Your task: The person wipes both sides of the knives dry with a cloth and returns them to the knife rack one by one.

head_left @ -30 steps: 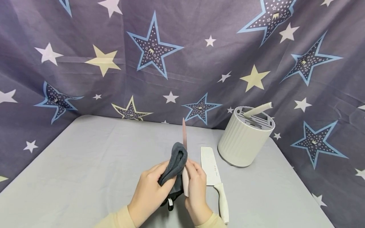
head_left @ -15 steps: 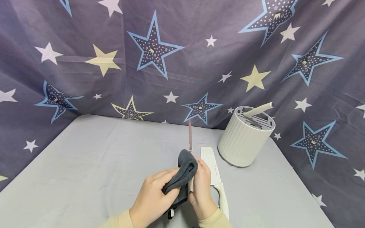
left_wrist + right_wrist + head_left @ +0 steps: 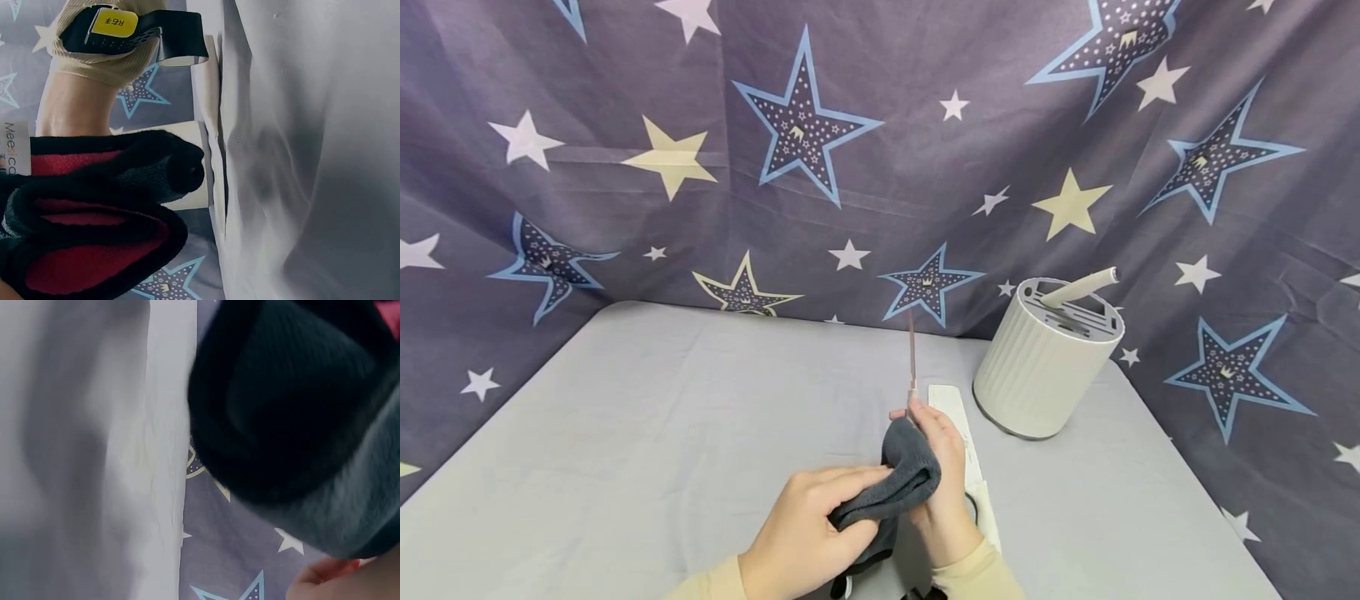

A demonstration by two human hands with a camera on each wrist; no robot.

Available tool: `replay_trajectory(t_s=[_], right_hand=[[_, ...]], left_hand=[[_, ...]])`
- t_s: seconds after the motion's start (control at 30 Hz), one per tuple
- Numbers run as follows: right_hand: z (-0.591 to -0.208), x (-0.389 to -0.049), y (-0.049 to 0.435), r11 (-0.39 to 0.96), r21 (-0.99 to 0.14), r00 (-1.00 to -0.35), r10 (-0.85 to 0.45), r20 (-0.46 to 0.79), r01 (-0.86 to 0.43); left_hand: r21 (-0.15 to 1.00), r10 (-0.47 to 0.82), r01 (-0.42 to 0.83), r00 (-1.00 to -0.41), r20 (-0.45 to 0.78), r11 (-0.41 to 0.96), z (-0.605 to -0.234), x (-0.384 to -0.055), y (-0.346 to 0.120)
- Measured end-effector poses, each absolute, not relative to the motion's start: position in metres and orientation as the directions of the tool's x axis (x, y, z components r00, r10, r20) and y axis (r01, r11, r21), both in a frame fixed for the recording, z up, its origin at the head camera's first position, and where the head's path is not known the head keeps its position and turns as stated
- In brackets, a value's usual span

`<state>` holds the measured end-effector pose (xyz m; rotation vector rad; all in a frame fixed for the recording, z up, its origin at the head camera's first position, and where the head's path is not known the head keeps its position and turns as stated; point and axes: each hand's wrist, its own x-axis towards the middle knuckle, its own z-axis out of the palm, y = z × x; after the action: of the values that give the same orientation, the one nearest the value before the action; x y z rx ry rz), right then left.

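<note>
Grey table point(image 3: 625, 433), dark cloth point(image 3: 901, 479) (red inside), pinkish knife point(image 3: 912, 352)

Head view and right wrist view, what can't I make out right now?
Head view: slim pink-bladed knife, handle mostly hidden by the right hand and folded dark-grey cloth.
Head view: white rectangular-bladed cleaver, partly covered by the right hand; lettering unreadable.
Head view: long cream handle, lower end hidden inside ribbed white cylindrical block.
Right wrist view: the cloth's full outline, cut off by top and right edges.
</note>
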<state>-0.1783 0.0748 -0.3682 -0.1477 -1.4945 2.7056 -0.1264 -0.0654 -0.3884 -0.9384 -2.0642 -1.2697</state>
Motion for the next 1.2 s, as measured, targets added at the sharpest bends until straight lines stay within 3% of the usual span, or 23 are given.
replay_trajectory(t_s=[0.33,0.73,1.2], right_hand=[[-0.372,-0.181,0.081,-0.506,-0.861,-0.996,0.035,-0.081,0.052],[-0.373,-0.189,0.086,-0.492,-0.87,-0.991,0.106,-0.085,0.022],[-0.372,-0.195,0.094,-0.473,-0.881,-0.987,0.138,-0.082,0.008]], left_hand=[[0.553,0.291,0.766,-0.639,0.712,0.327,-0.391,-0.125,-0.067],[0.573,0.266,0.718,-0.686,0.677,0.394,-0.395,-0.126,-0.073],[0.611,0.148,0.632,-0.742,0.654,0.476,-0.393,-0.125,-0.073]])
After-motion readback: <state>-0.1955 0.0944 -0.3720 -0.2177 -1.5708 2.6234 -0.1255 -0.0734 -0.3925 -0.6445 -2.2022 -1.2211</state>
